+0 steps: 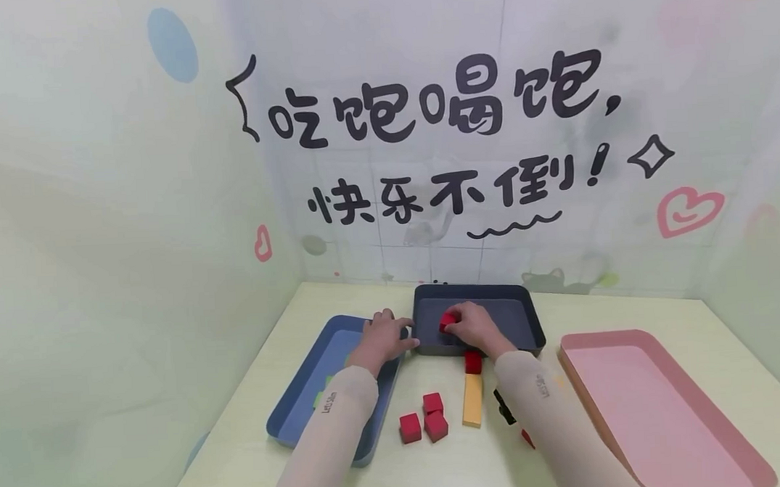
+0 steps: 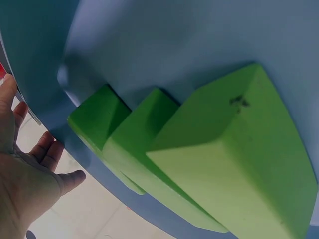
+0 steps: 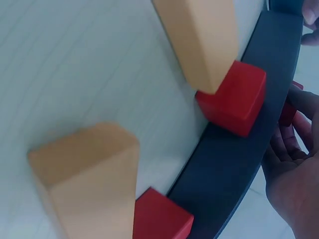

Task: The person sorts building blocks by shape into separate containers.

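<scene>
My right hand (image 1: 475,325) pinches a red cube (image 1: 448,321) between thumb and fingers over the dark grey tray (image 1: 533,317) at the back. In the right wrist view, the cube is partly hidden behind the fingers. My left hand (image 1: 382,338) has its fingers spread over the right rim of the blue tray (image 1: 289,400), fingertips close to the dark tray's left side, and holds nothing. Several green blocks (image 2: 229,164) lie in the blue tray. Just in front of the dark tray, another red cube (image 3: 234,99) stands at the end of a tan block (image 1: 472,401).
A cluster of red cubes (image 1: 436,426) sits on the table (image 1: 462,473) between the forearms. Black pieces (image 1: 504,407) show partly from under the right sleeve (image 1: 548,411). The pink tray (image 1: 671,398) stands on the right. A printed wall (image 1: 560,258) rises behind the table.
</scene>
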Demonstrator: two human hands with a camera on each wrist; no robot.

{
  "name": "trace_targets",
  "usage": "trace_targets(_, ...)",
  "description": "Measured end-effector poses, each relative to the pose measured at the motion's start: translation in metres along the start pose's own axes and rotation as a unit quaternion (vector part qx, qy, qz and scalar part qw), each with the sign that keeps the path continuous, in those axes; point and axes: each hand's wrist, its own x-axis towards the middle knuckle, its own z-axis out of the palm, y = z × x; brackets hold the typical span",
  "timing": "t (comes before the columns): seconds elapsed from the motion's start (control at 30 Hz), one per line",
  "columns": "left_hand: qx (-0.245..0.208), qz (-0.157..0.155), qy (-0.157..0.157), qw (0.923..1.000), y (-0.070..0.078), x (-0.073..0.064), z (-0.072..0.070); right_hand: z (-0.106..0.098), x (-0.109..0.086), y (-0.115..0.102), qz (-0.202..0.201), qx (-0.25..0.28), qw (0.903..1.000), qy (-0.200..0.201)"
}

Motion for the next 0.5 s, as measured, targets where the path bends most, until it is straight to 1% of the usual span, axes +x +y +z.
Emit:
trace_targets(0.17, 0.007, 0.001, -0.003, 1.0000, 0.0000, 0.0001, 0.0018, 0.0070, 0.0018, -0.0017, 0.007, -0.008, 0.9999, -0.009)
trace_targets(0.27, 0.005, 0.004, 0.000, 1.0000, 0.0000, 0.0004, 0.0020, 0.0092, 0.0015, -0.0031, 0.004, -0.011, 0.9999, -0.011)
trace_targets(0.5, -0.006, 0.006, 0.007, 0.9999, -0.0032, 0.0002, 0.0014, 0.0076, -0.0002, -0.0050, -0.004, -0.009, 0.9999, -0.013)
